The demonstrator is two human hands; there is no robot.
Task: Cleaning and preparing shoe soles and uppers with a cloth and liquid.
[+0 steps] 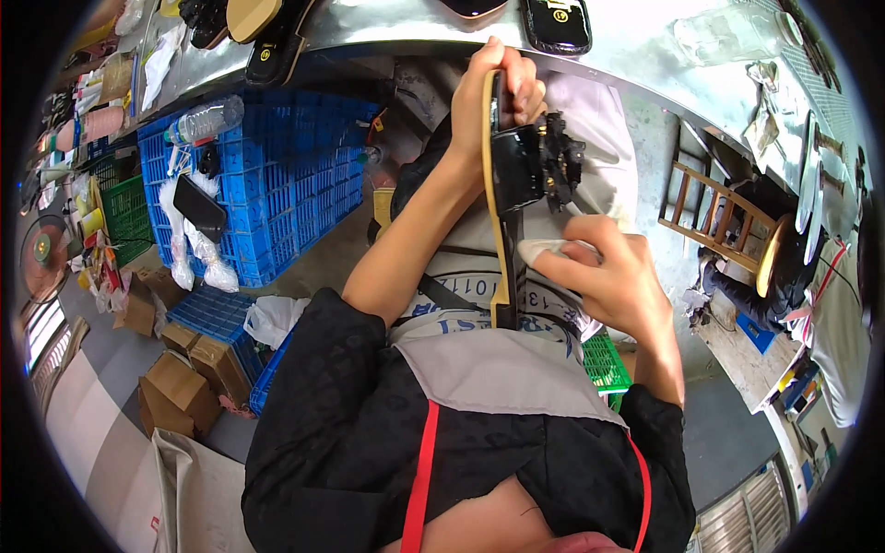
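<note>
Two hands [502, 92], one sandal [516, 175]

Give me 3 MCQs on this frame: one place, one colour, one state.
1. Where does the water bottle lie?
A. on the blue crate
B. on the wooden rack
C. on the cardboard boxes

2. What colour is the sandal strap?
A. red
B. black
C. white

3. How is the sandal held?
A. lying flat on the metal table
B. hanging from a hook
C. upright on edge, gripped at its top end

Answers: 1 A, the bottle rests on the crate's top at left. 2 B, the strap on the tan sole is glossy black. 3 C, the left hand grips its top end while the right hand presses a white cloth to it.
</note>
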